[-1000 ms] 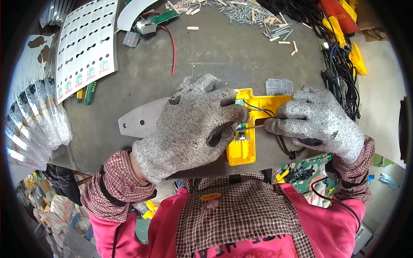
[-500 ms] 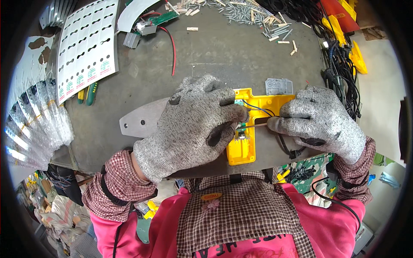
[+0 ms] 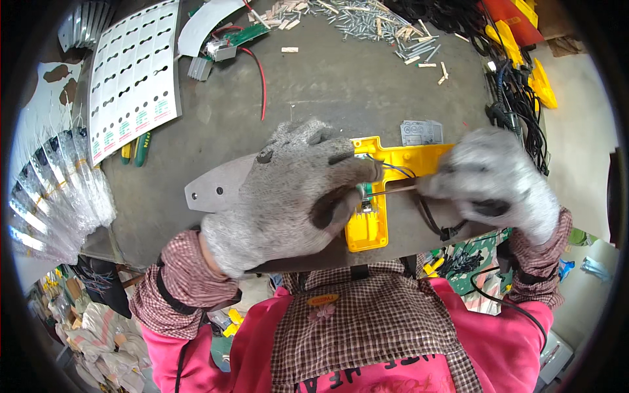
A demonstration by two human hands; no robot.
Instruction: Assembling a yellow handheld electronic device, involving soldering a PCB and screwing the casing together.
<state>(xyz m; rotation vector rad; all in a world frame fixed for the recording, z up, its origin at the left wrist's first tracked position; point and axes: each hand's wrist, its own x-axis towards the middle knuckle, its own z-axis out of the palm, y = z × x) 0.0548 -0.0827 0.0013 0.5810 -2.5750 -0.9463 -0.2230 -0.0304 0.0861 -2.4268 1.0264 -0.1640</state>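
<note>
A yellow plastic tool housing [image 3: 369, 234], T-shaped and open-faced, lies near the table's front edge. Inside it are dark wires [image 3: 400, 169] and a small green circuit board [image 3: 367, 190]. My left hand [image 3: 288, 190], in a grey knit glove, covers its left side with thumb and finger closed at the board; what they pinch is hidden. In my gloved right hand [image 3: 495, 183], blurred by motion, is a thin metal rod [image 3: 396, 190] like a screwdriver shaft, its tip at the board and its other end hidden. A grey tapered plate [image 3: 219, 185] sticks out beneath my left hand.
A black cable [image 3: 429, 216] runs below the right hand. Beyond the housing is a grey label plate [image 3: 421, 132]. Screws and plugs [image 3: 377, 26] are heaped at the back, a sticker sheet [image 3: 134, 78] and circuit assembly [image 3: 226, 42] back left, black cords [image 3: 524, 111] at right.
My right hand has shifted slightly and is now blurred, with the rod still in it. My left hand and the housing stay nearly in place.
</note>
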